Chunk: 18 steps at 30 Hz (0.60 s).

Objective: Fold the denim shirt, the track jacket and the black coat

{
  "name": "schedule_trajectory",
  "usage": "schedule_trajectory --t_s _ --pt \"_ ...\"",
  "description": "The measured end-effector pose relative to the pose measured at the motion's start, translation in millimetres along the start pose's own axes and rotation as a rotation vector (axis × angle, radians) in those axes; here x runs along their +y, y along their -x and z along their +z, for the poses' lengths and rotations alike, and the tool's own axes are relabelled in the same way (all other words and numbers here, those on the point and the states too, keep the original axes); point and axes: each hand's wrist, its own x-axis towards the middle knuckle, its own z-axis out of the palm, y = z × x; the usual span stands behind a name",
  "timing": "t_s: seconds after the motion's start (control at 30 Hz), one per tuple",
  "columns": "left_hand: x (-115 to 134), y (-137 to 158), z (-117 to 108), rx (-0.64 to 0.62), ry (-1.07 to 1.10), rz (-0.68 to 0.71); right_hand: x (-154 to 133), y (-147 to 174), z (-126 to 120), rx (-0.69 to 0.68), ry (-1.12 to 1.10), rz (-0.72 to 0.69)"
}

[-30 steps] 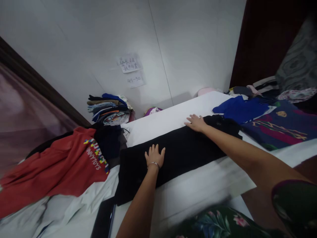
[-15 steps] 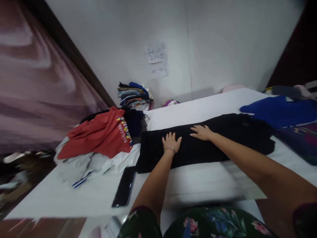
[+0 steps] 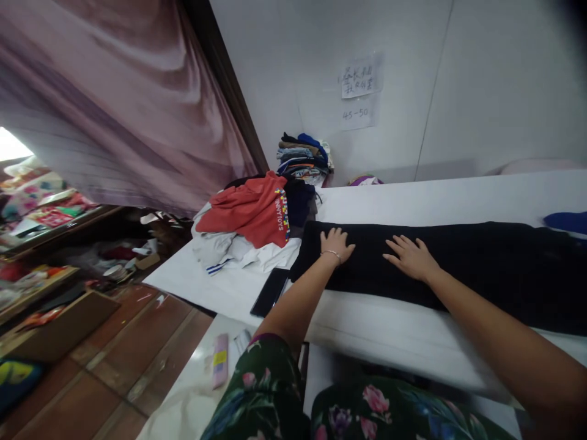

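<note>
A long black garment (image 3: 463,269) is laid out flat across the white table, its narrow end at the left; whether it is trousers I cannot tell. My left hand (image 3: 337,244) presses flat on it near that end, fingers spread, a bracelet on the wrist. Further right, my right hand (image 3: 411,256) also lies flat on the black cloth with fingers apart. A dark phone (image 3: 269,292) rests on the table just left of the garment, beside my left forearm.
Left of the garment lies a heap with a red sweatshirt (image 3: 250,208) and white clothes (image 3: 270,255). Behind it stands a folded clothes stack (image 3: 305,156). Handwritten papers (image 3: 360,91) hang on the wall. A blue cloth (image 3: 566,221) lies at right, a pink curtain (image 3: 137,104) at left.
The view has turned left, showing more floor and shelves. Both hands stay flat on the black garment; my left hand is now closer to its left end, and the hands are further apart.
</note>
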Motion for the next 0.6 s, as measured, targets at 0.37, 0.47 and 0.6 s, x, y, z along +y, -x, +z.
schedule_trajectory --t_s 0.37,0.47,0.6 --pt "-106 28 -11 0.138 0.326 -0.589 -1 -1 0 0.015 -0.039 -0.005" --pt "-119 24 -23 0.191 0.362 -0.542 -1 -1 -2 0.006 -0.029 0.000" --pt "-127 36 -40 0.338 0.394 -0.487 -1 0 -2 0.008 -0.004 0.003"
